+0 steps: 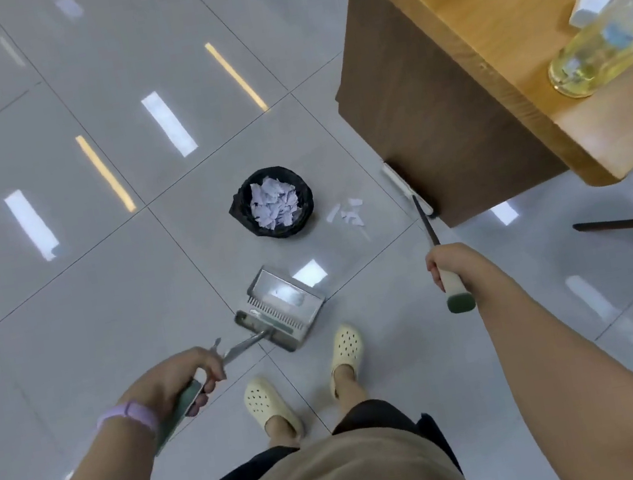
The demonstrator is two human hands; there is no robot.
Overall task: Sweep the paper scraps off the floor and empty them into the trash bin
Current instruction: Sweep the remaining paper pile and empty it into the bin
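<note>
Beyond broom grip (443, 266) — floor scraps (348, 213)

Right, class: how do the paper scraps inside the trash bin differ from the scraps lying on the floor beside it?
The scraps in the trash bin form a thick heap that fills the black-lined bin; the scraps on the floor are only a few, spread flat on the tile. The binned ones are contained; the floor ones lie loose. Both are pale torn paper.

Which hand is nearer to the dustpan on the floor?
Left. The left hand grips the dustpan's handle, just beside the pan; the right hand holds the broom farther off.
</note>
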